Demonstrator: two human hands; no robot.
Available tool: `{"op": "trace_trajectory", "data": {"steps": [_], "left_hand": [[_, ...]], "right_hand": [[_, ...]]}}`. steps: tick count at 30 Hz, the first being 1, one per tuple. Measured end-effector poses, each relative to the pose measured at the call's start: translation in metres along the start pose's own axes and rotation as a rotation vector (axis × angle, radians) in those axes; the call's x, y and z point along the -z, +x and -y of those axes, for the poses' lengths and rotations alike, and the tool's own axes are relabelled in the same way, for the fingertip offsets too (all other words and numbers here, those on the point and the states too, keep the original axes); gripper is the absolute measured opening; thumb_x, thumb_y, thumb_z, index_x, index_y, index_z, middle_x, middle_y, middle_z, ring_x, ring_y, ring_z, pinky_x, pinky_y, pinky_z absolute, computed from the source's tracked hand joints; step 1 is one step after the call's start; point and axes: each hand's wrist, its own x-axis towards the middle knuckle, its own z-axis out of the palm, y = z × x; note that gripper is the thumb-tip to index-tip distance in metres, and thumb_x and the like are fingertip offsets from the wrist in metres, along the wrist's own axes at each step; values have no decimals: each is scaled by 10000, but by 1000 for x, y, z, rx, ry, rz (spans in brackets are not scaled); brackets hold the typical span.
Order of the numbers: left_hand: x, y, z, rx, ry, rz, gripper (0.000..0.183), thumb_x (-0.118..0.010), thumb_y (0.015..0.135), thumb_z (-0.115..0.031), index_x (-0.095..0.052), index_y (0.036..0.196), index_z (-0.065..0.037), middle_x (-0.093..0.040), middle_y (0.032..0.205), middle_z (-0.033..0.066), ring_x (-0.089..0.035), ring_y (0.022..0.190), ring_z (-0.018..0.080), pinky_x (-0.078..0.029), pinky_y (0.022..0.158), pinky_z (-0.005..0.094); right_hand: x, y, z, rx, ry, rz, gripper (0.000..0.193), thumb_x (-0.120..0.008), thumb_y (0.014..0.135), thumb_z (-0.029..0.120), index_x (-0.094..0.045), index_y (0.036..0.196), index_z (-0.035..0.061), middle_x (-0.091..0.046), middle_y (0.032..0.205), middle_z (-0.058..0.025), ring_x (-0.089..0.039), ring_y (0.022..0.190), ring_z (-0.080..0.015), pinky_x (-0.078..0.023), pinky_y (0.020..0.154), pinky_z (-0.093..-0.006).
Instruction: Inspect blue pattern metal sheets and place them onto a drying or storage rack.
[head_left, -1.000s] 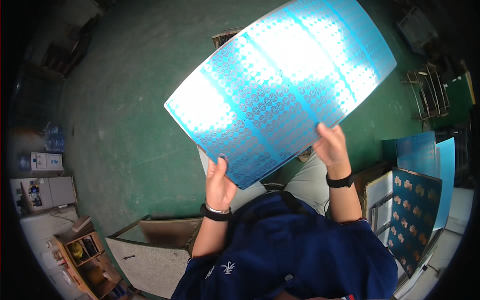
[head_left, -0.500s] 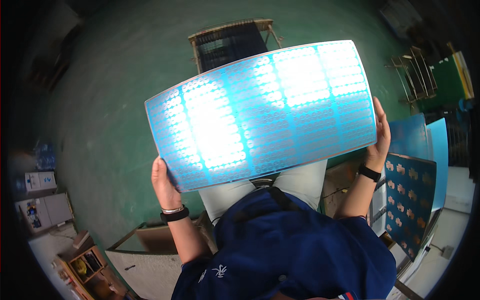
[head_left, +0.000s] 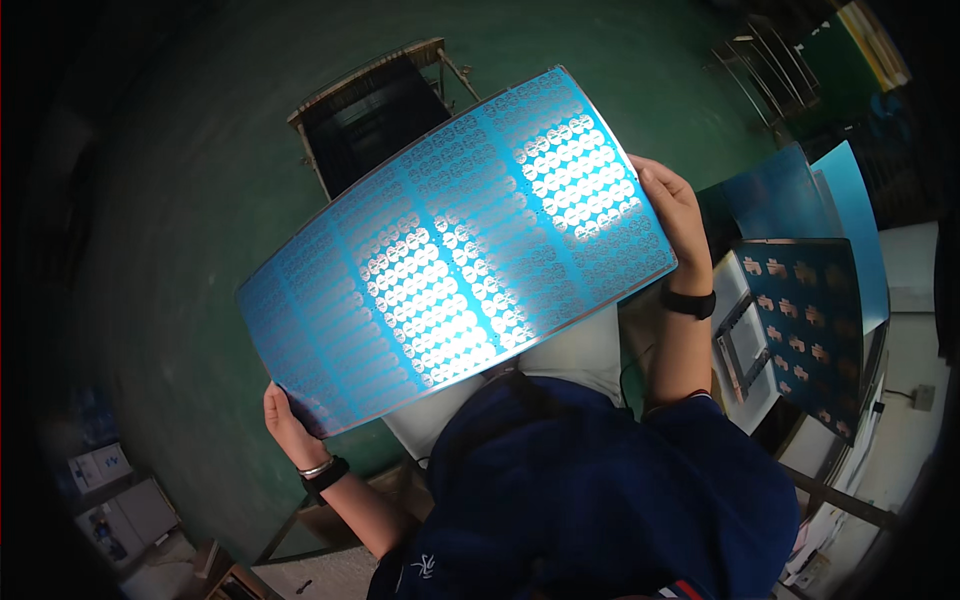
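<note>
Both hands grip the blue patterned panel (head_left: pixel 455 255): left hand (head_left: pixel 288 425) at its lower corner, right hand (head_left: pixel 675 215) at its far edge. It's up under the light for inspection, not set down on the stack of blue panels (head_left: pixel 810 300).

Blue panel (head_left: pixel 455 255): large thin sheet printed with rows of small pale shapes in columns, held tilted above the lap, bowed slightly, two bright glare patches on its face.
Left hand (head_left: pixel 290 425): grips the panel's lower left corner; dark band and thin bracelet at the wrist.
Right hand (head_left: pixel 675 215): grips the panel's right edge, fingers (head_left: pixel 650 180) wrapped over it; dark band at the wrist.
Dark blue garment (head_left: pixel 590 490): covers the person's torso, below the panel.
Dark framed stand (head_left: pixel 370 110): on the green floor (head_left: pixel 200 150), beyond the panel's upper edge.
Stacked blue sheets (head_left: pixel 810 270): at right, near the right hand, leaning together.
Wire rack (head_left: pixel 770 60): upper right, well apart.
</note>
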Motion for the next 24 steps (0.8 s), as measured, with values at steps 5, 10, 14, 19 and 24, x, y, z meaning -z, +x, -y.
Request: {"op": "trace_trajectory", "data": {"steps": [5, 10, 14, 19, 24], "left_hand": [[-3, -3, -2, -38, 7, -51, 227, -484, 939, -166, -596, 1048, -2, -611, 942, 9, -548, 826, 78, -443, 742, 235], [0, -1, -1, -63, -40, -113, 236, -491, 938, -179, -581, 1073, -7, -603, 943, 6, -547, 827, 82, -448, 750, 240], [-4, -8, -11, -97, -108, -75, 243, -497, 939, -198, -555, 1100, -25, -584, 949, -1, -533, 844, 80, -441, 769, 236], [16, -1, -1, -264, -244, 118, 104, -491, 938, -130, -526, 1022, -80, -544, 963, 2, -506, 894, 85, -432, 831, 268], [-31, 5, -11, -531, -200, 232, 183, -485, 910, -97, -494, 1088, -55, -517, 1196, 108, -494, 1119, 244, -392, 978, 367]], "right_hand": [[-6, -4, 4, -1, -15, -3, 349, -513, 920, 210, -557, 1138, -59, -639, 978, -96, -604, 842, -117, -484, 751, -240], [-7, -8, 3, 23, 27, -14, 339, -509, 922, 213, -562, 1123, -55, -637, 969, -83, -601, 836, -115, -478, 750, -239], [4, -5, -4, -39, 112, 25, 309, -520, 917, 176, -550, 1138, -37, -631, 960, -60, -590, 842, -103, -464, 765, -230], [16, 1, -8, 188, 0, -65, 230, -545, 897, 88, -533, 1116, 19, -596, 1008, -15, -540, 914, -77, -412, 843, -217], [26, 27, -28, 488, 118, -61, 122, -514, 900, 94, -539, 1009, 43, -501, 1237, -140, -469, 1169, -232, -385, 987, -344]]}}
